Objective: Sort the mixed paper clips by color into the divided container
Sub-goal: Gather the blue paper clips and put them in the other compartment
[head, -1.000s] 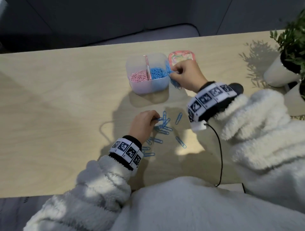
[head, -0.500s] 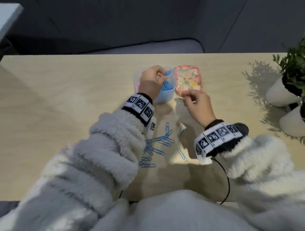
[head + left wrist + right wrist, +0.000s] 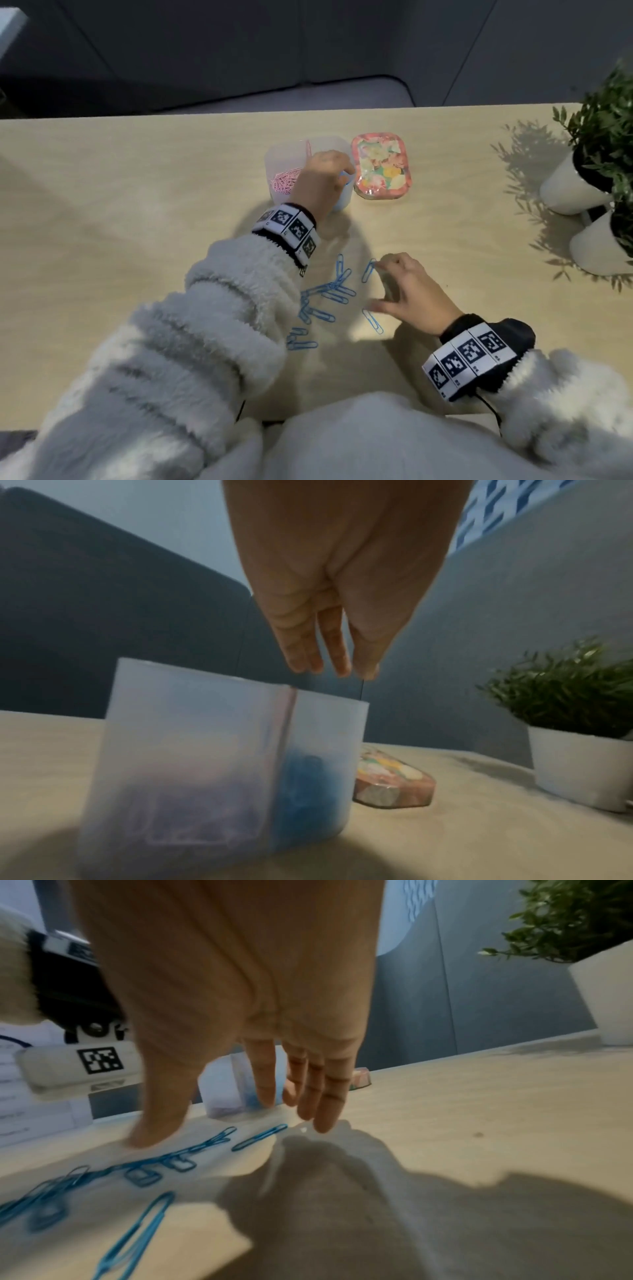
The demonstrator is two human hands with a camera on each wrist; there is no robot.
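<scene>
A translucent divided container (image 3: 284, 147) (image 3: 205, 750) stands at the table's far middle. Pink clips (image 3: 284, 181) fill its left side and blue clips (image 3: 304, 783) its right side. My left hand (image 3: 339, 171) (image 3: 332, 666) hovers just above the blue side, fingers straight and together, holding nothing. Several loose blue clips (image 3: 329, 294) (image 3: 147, 1167) lie nearer to me. My right hand (image 3: 383, 286) (image 3: 226, 1123) reaches down among them, fingers spread, with its fingertips beside a single blue clip (image 3: 369, 270) (image 3: 260, 1137). Another clip (image 3: 372, 321) lies by the thumb.
A floral lid (image 3: 382, 168) (image 3: 394, 785) lies right of the container. Two potted plants in white pots (image 3: 575, 185) (image 3: 599, 246) stand at the right edge. The wooden table (image 3: 137, 240) ends at a dark sofa behind.
The left hand carried blue clips from the pile to the container and now holds none. The right hand came back from the container to the loose clips.
</scene>
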